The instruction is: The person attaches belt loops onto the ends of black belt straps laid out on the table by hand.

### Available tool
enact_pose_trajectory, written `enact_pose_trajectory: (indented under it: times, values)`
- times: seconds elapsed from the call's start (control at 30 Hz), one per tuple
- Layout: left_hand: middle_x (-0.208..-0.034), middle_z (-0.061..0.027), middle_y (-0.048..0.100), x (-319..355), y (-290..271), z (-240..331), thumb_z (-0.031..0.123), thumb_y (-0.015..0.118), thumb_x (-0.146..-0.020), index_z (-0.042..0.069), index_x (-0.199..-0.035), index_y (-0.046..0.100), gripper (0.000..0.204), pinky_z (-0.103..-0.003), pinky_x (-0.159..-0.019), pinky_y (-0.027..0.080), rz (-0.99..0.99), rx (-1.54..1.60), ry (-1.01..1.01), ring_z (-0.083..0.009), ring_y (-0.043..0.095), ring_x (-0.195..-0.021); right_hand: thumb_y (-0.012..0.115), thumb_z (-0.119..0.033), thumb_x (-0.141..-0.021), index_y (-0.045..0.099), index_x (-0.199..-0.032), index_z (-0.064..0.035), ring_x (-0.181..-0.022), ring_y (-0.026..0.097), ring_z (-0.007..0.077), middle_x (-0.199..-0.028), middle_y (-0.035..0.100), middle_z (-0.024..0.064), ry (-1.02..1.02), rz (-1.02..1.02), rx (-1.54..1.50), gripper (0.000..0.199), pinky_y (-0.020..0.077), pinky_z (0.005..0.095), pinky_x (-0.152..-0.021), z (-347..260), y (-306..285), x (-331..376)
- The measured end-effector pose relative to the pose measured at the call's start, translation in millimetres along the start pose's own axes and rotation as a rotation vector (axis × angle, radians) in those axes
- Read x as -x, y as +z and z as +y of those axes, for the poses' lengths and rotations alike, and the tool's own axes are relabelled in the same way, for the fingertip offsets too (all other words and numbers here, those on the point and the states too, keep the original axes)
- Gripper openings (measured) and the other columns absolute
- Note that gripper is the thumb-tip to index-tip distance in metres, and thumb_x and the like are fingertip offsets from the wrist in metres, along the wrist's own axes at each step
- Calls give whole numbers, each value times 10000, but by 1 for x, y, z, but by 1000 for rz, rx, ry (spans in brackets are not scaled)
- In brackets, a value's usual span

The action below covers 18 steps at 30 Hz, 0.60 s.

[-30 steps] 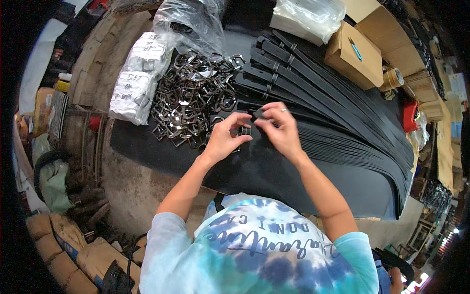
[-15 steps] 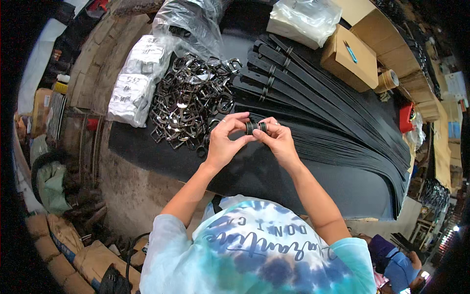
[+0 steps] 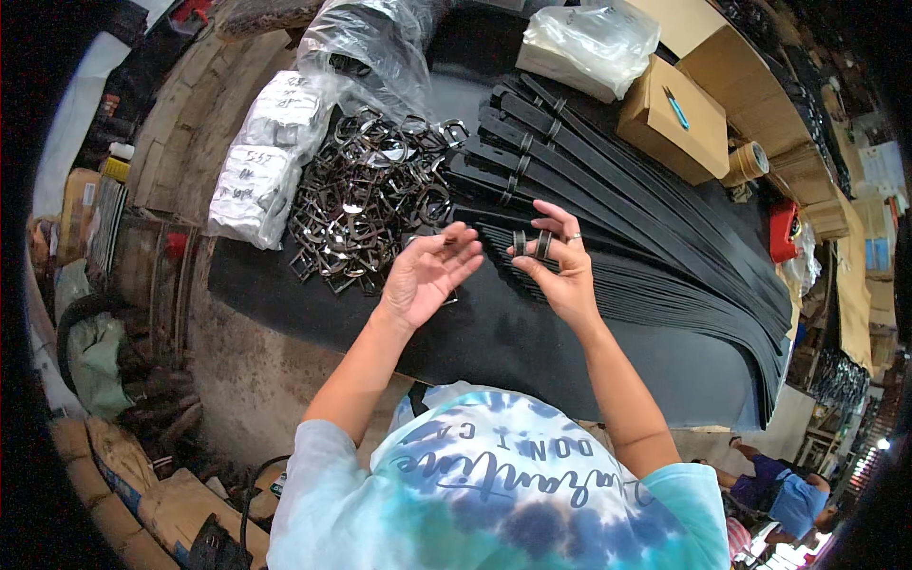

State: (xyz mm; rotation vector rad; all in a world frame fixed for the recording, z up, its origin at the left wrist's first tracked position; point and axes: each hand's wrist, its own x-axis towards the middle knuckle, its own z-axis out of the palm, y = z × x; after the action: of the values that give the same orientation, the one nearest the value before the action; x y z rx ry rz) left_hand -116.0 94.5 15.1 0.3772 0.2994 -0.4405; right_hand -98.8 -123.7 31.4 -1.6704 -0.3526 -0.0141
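Observation:
My right hand pinches the end of a black belt strap above the black work table. My left hand hovers palm up just left of it, fingers spread and nothing in it. A heap of dark metal buckles lies to the left of my hands. Many black belts lie fanned out side by side to the right, running toward the far edge.
White wrapped packets and clear plastic bags sit at the table's far left. Cardboard boxes, a tape roll and a red object stand at the right. Sacks and clutter lie on the floor at left.
My hands were together on the strap end; now the left hand has let go and drawn aside with open fingers, while the right still holds the strap.

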Motion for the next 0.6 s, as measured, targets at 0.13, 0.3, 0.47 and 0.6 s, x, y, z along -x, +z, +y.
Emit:
enact_pose_trajectory:
  times: [0.13, 0.3, 0.47, 0.6]
  values:
    - [-1084, -125, 603, -1, 17, -21, 315, 601, -900, 64, -1246, 485, 443, -408, -973, 460, -112, 107, -165, -248, 581, -1041, 738, -48, -682, 703, -878, -116, -1174, 442, 295, -1362, 422, 128, -164, -97, 315, 210, 372, 397, -947, -11, -2, -6]
    - [-1065, -97, 633, -6, 19, -24, 161, 599, -905, 64, -1188, 538, 305, -329, -849, 540, -42, -280, -104, -177, 637, -927, 698, -118, -747, 705, -942, -154, -1267, 360, 352, -1432, 341, 158, -213, -292, 497, 198, 279, 455, -1022, -17, -4, -8]
    - [-1132, -115, 618, -11, 14, -21, 171, 581, -913, 50, -1218, 529, 332, -316, -864, 533, -7, -261, -119, -194, 628, -987, 680, -168, -768, 705, -965, -150, -1295, 332, 348, -1465, 294, 154, -203, -325, 489, 199, 265, 455, -1031, -15, -12, -11]
    - [-1060, -79, 624, -6, 14, -27, 184, 651, -866, 37, -1217, 531, 400, -341, -867, 524, -88, -406, -187, -181, 619, -980, 678, -120, -714, 696, -967, -148, -1334, 284, 352, -1481, 277, 146, -285, -527, 593, 256, 242, 494, -1048, -19, -15, -16]
